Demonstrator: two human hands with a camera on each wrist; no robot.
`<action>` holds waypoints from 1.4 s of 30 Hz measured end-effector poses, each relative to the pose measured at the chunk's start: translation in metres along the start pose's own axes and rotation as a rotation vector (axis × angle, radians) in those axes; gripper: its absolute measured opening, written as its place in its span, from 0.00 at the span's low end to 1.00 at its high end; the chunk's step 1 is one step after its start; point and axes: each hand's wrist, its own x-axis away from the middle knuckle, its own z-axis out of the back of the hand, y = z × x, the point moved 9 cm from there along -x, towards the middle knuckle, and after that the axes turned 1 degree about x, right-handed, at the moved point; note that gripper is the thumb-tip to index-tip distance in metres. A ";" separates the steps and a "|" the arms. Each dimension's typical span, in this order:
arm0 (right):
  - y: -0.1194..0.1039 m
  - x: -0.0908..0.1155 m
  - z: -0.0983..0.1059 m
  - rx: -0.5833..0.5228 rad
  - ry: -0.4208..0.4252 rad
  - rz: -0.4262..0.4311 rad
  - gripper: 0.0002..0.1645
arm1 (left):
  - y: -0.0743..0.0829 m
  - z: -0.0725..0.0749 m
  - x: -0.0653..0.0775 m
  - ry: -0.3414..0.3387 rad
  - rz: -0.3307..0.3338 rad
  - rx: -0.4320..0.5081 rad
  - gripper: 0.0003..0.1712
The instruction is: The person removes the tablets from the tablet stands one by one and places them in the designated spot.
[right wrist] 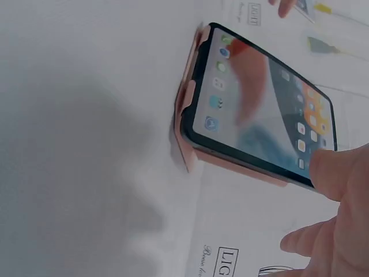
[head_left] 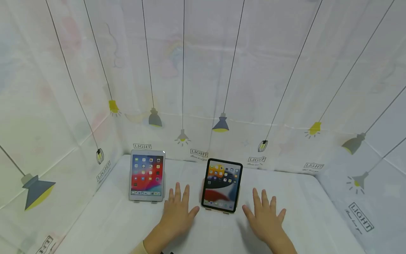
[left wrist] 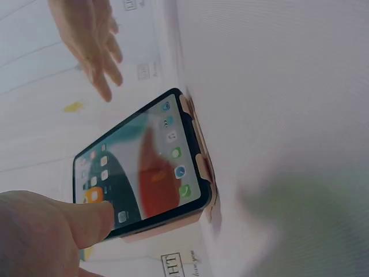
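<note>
Two tablets stand propped on small stands, their screens lit with rows of app icons. The white-framed tablet [head_left: 147, 175] is at the left in the head view, and the black-framed tablet [head_left: 222, 185] is near the middle. My left hand [head_left: 178, 213] is between them with its fingers spread, holding nothing. To the right of the black-framed tablet, my right hand [head_left: 265, 219] also has its fingers spread and holds nothing. A pinkish stand [right wrist: 189, 95] shows its lower lip under the black-framed tablet in the right wrist view. Whether either hand touches the table cannot be told.
A white-covered table [head_left: 304, 208] lies under both tablets. Behind and beside it hangs a pale cloth backdrop [head_left: 272, 70] printed with hanging lamps and the word LIGHT. Shadows of the hands fall on the table.
</note>
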 end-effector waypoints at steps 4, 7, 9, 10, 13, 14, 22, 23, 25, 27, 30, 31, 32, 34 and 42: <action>-0.007 -0.001 0.008 -0.049 -0.001 0.014 0.55 | -0.002 0.002 -0.004 -0.015 0.036 0.130 0.52; -0.012 -0.001 0.015 -0.092 0.017 0.037 0.52 | -0.005 0.005 -0.006 -0.008 0.074 0.244 0.51; -0.014 -0.002 0.018 -0.132 0.022 0.053 0.51 | -0.008 0.006 -0.007 0.000 0.096 0.300 0.50; -0.014 -0.003 0.019 -0.152 0.026 0.061 0.50 | -0.008 0.008 -0.007 0.005 0.102 0.321 0.49; -0.013 -0.007 0.021 -0.213 0.033 0.058 0.48 | -0.011 0.011 -0.008 0.017 0.128 0.368 0.48; -0.012 -0.008 0.021 -0.227 0.036 0.051 0.48 | -0.012 0.012 -0.008 0.019 0.136 0.383 0.47; -0.004 -0.016 0.027 -0.351 0.088 0.008 0.42 | -0.012 0.021 -0.012 0.010 0.134 0.623 0.36; -0.004 -0.016 0.028 -0.370 0.098 0.006 0.41 | -0.012 0.022 -0.013 0.008 0.129 0.651 0.35; -0.003 -0.016 0.031 -0.409 0.125 0.001 0.40 | -0.012 0.022 -0.016 0.001 0.123 0.706 0.34; -0.002 -0.017 0.034 -0.443 0.155 -0.004 0.39 | -0.012 0.023 -0.018 -0.009 0.124 0.754 0.34; -0.002 -0.017 0.039 -0.506 0.195 -0.018 0.39 | -0.011 0.024 -0.021 -0.030 0.115 0.816 0.34; -0.002 -0.018 0.041 -0.530 0.202 -0.022 0.38 | -0.010 0.025 -0.023 -0.038 0.108 0.835 0.34; -0.002 -0.019 0.042 -0.550 0.206 -0.026 0.37 | -0.009 0.025 -0.024 -0.048 0.104 0.850 0.33; -0.003 -0.021 0.044 -0.615 0.208 -0.028 0.35 | -0.005 0.027 -0.026 -0.067 0.081 0.874 0.33; -0.004 -0.030 0.044 -0.927 0.159 -0.023 0.30 | 0.002 0.030 -0.037 -0.130 0.094 0.947 0.32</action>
